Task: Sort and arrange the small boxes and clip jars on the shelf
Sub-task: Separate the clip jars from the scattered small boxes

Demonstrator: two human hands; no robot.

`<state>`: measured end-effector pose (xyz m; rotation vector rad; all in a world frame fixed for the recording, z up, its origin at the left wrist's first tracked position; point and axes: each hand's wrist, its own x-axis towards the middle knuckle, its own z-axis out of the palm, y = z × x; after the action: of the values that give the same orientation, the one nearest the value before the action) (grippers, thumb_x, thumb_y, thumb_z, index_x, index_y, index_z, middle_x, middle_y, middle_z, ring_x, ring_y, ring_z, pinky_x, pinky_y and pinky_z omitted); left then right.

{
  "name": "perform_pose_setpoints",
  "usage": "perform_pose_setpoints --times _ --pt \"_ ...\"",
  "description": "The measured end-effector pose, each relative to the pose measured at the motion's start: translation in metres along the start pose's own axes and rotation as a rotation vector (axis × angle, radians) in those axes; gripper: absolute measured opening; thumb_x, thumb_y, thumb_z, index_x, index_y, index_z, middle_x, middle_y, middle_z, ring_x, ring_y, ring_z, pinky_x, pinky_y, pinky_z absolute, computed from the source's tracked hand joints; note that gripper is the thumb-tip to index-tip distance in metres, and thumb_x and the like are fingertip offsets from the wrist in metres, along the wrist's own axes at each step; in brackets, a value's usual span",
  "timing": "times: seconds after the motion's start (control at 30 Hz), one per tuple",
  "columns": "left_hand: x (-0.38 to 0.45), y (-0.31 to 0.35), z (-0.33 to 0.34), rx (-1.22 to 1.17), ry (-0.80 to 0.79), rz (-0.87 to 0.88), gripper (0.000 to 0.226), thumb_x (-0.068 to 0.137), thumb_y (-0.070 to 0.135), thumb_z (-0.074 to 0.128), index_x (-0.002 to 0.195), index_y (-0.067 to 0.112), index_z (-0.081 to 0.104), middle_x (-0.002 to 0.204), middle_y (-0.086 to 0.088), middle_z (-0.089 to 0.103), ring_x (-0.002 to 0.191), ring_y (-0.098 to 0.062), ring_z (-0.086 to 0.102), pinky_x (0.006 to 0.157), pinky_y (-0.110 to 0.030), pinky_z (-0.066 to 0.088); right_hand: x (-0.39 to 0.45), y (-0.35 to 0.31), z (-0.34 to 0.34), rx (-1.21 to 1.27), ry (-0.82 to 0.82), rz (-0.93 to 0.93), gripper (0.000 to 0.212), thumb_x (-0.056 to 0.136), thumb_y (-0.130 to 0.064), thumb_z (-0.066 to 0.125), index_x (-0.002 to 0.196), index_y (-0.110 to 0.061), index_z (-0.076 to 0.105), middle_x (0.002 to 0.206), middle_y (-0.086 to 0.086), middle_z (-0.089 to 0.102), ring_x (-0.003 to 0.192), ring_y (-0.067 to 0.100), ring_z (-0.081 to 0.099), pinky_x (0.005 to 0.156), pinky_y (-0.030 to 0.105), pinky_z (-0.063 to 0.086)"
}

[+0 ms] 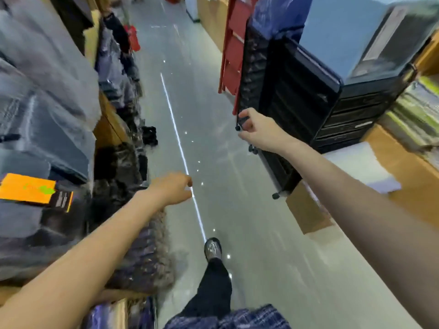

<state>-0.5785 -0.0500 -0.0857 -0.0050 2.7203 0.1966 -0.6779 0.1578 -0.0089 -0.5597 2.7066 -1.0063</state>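
Head view. The right hand [255, 128] pinches a small black knob at the near corner of a black drawer unit [308, 96] lying tipped on its side beside the aisle floor [225, 186]. The left hand [174, 188] hangs left of the unit over the floor, fingers loosely curled, its grip holding nothing. The small boxes and clip jars cannot be made out. The unit looks rigid, bulky plastic, probably light; its frame edge offers a surer hold than the knob.
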Motion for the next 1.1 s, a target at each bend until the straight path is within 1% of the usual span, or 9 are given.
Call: perform_pose_setpoints --times 0.17,0.27,0.33,0.47,0.63,0.73,0.9,0.97,1.1 --pt "0.143 -0.059 -0.094 -0.364 0.166 -0.074 0.028 0.09 0.019 0.053 0.117 0.012 0.059 0.119 -0.01 0.06 0.108 -0.025 0.055 0.086 -0.025 0.039 0.172 -0.004 -0.033 -0.252 0.009 -0.166 0.049 0.087 -0.011 0.052 0.134 -0.01 0.038 0.131 0.017 0.042 0.119 0.031 0.044 0.095 0.031 0.035" --pt "0.209 -0.083 -0.163 -0.601 0.241 -0.089 0.026 0.091 0.014 0.052 0.114 0.009 0.062 0.114 -0.007 0.063 0.104 -0.021 0.057 0.081 -0.02 0.038 0.262 -0.017 -0.071 -0.25 0.092 -0.2 0.048 0.087 -0.008 0.054 0.133 -0.009 0.04 0.129 0.017 0.038 0.112 0.03 0.047 0.087 0.023 0.035" --pt "0.256 -0.1 -0.203 -0.637 0.249 -0.057 0.025 0.091 0.014 0.051 0.114 0.009 0.061 0.107 -0.005 0.061 0.097 -0.018 0.056 0.078 -0.019 0.037 0.325 -0.021 -0.088 -0.236 0.137 -0.162 0.047 0.088 -0.008 0.054 0.132 -0.007 0.039 0.127 0.019 0.038 0.107 0.031 0.049 0.084 0.022 0.034" --pt "0.363 -0.15 -0.263 -0.647 0.323 -0.041 0.022 0.091 0.013 0.05 0.11 0.011 0.062 0.1 -0.006 0.06 0.09 -0.017 0.055 0.067 -0.021 0.04 0.474 -0.022 -0.087 -0.202 0.115 -0.158 0.05 0.087 -0.011 0.056 0.133 -0.007 0.037 0.127 0.02 0.04 0.112 0.036 0.048 0.092 0.034 0.036" --pt "0.523 -0.226 -0.332 -0.797 0.319 -0.124 0.02 0.091 0.01 0.051 0.106 0.01 0.064 0.1 -0.003 0.06 0.094 -0.014 0.053 0.057 0.001 0.034 0.674 -0.027 -0.084 -0.127 0.065 -0.249 0.051 0.086 -0.011 0.057 0.134 -0.01 0.037 0.129 0.017 0.04 0.108 0.026 0.05 0.087 0.029 0.042" --pt "0.608 -0.277 -0.386 -0.815 0.359 -0.202 0.019 0.09 0.012 0.051 0.102 0.017 0.064 0.102 -0.003 0.062 0.093 -0.014 0.055 0.065 -0.007 0.036 0.804 -0.05 -0.083 -0.064 0.123 -0.214 0.045 0.085 -0.009 0.054 0.129 -0.006 0.043 0.125 0.018 0.045 0.1 0.025 0.053 0.082 0.023 0.036" --pt "0.72 -0.38 -0.459 -0.714 0.405 -0.281 0.016 0.089 0.014 0.052 0.102 0.016 0.062 0.104 -0.003 0.064 0.085 -0.013 0.058 0.076 -0.028 0.046 0.981 -0.1 -0.032 -0.086 -0.122 -0.332 0.048 0.086 -0.012 0.055 0.131 -0.009 0.04 0.126 0.016 0.043 0.116 0.028 0.044 0.093 0.026 0.032" --pt "0.776 -0.426 -0.485 -0.64 0.426 -0.31 0.019 0.089 0.015 0.053 0.104 0.014 0.063 0.109 -0.006 0.064 0.097 -0.017 0.057 0.085 -0.029 0.044 1.052 -0.111 -0.014 -0.117 -0.171 -0.371 0.049 0.087 -0.013 0.055 0.133 -0.01 0.039 0.128 0.017 0.042 0.119 0.03 0.042 0.097 0.029 0.03" --pt "0.897 -0.505 -0.541 -0.587 0.44 -0.31 0.022 0.088 0.015 0.052 0.106 0.011 0.064 0.106 -0.007 0.064 0.098 -0.019 0.058 0.082 -0.026 0.043 1.199 -0.123 0.004 -0.121 -0.188 -0.347 0.049 0.087 -0.011 0.054 0.133 -0.009 0.039 0.132 0.016 0.04 0.123 0.03 0.039 0.097 0.026 0.029"
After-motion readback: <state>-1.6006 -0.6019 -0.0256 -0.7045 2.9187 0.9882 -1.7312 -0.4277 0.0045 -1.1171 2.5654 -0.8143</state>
